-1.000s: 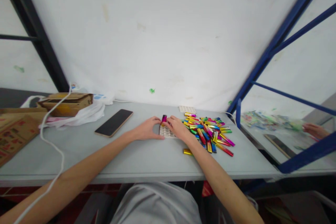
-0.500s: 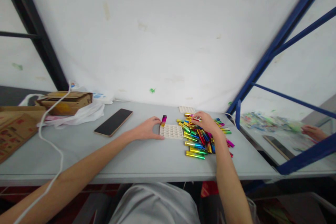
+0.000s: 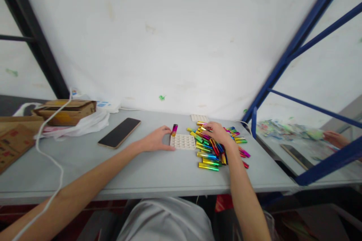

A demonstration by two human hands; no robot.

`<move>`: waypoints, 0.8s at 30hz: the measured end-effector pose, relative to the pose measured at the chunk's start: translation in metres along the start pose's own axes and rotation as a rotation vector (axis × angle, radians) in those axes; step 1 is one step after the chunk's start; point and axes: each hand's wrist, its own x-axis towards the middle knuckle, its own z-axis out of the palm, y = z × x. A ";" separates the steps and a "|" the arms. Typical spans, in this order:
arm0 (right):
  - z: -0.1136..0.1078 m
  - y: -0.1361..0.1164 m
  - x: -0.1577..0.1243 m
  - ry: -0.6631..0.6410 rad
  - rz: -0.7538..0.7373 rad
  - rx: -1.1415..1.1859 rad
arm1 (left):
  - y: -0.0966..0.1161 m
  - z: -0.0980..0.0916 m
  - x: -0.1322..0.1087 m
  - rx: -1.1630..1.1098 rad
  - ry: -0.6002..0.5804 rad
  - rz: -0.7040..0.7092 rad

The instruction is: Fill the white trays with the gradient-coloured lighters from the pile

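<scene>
Our left hand (image 3: 155, 141) lies open-fingered against the white tray (image 3: 183, 142), while our right hand (image 3: 219, 133) curls over the coloured tubes (image 3: 210, 155); we cannot tell its grip.

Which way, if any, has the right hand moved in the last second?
Yes: the right hand moved rightward, off the white dimpled plastic tray onto the pile of shiny multicoloured tubes.

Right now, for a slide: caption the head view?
Left hand at a white tray; right hand on a pile of shiny coloured tubes.
</scene>
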 end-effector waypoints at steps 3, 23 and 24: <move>0.008 -0.011 0.006 0.179 -0.003 0.123 | 0.000 0.000 0.000 0.005 0.000 0.002; 0.067 -0.059 0.021 0.107 0.101 0.762 | -0.001 0.001 0.001 0.015 -0.012 0.026; 0.068 -0.063 0.020 0.066 0.109 0.829 | -0.001 0.001 0.001 0.016 -0.013 0.032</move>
